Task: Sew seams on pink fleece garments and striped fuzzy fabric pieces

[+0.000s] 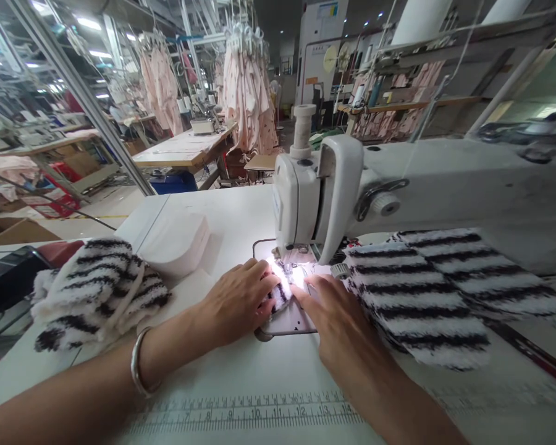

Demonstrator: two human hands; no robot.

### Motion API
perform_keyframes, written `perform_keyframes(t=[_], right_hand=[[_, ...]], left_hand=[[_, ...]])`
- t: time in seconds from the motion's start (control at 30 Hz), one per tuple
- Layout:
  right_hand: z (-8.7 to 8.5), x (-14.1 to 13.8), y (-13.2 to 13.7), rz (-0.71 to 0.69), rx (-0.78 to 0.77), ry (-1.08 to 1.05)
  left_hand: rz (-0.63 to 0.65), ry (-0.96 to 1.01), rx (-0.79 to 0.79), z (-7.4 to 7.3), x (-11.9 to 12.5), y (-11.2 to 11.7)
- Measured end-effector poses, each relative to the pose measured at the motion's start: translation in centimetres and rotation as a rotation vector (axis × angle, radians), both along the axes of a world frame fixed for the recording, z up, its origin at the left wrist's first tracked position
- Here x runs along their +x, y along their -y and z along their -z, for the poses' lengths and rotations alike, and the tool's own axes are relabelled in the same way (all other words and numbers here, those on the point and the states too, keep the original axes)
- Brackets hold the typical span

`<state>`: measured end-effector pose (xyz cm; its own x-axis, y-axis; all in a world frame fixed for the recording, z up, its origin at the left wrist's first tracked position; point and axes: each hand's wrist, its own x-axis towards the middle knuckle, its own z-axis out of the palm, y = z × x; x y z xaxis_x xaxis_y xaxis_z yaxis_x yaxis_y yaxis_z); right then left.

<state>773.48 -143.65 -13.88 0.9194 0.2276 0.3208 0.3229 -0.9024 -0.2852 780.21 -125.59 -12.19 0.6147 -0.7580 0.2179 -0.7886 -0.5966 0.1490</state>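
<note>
Ruler markings: printed along the near edge of the white table (213,371).
Left hand (238,300): fingers bent over the left side of the small striped piece (282,298), touching it; whether they pinch or merely press, I cannot tell.
Right hand (343,315): thumb and forefinger extended beside the lit needle area, not clenched; glare hides whether they grasp cloth.
Piece's place: on the needle plate (299,326), between the hands, below the sewing head.
Piece's direction: the visible part runs roughly away from the wearer, towards the needle; its ends are hidden, so the full long axis is uncertain.
Progress: work at the needle looks under way; no finished seam shows, so what is left on this piece cannot be judged.
Striped fabric: a crumpled bundle (102,293) left, flat panels (421,296) right; whether sewn, unclear.
Sewing machine (306,198): just beyond the fingers.
Pink garments (248,93): hanging far behind.
</note>
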Motion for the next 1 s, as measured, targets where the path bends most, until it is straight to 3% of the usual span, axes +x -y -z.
perform_keyframes(t=[0.23,0.33,0.57,0.67,0.77,0.87,1.0], right_hand=[[2.3,-2.1,-1.9,0.044,-0.085,0.086],[1.9,-1.9,-1.2,0.016,-0.087,0.046],[-1.3,0.3,0.6,0.022,-0.023,-0.204],[-1.3,1.0,0.8,-0.009,-0.055,-0.196],[-0.7,0.5,0.8,0.000,-0.093,-0.052],[0.2,-1.3,0.9,0.031,-0.043,0.119],[1.8,-3.8,0.7,0.031,0.034,0.197]], left_hand=[[0.187,-0.109,-0.088,-0.4,1.5,-1.4],[0.242,-0.136,-0.116,-0.4,1.3,-1.9],[0.019,-0.026,-0.171,0.9,-1.2,0.0],[-0.075,0.023,-0.162,1.4,-1.9,1.0],[-0.129,0.064,-0.132,1.3,-2.0,1.4],[-0.038,0.050,-0.147,0.6,-1.9,1.2],[0.121,-0.037,-0.197,-0.1,-2.3,0.2]])
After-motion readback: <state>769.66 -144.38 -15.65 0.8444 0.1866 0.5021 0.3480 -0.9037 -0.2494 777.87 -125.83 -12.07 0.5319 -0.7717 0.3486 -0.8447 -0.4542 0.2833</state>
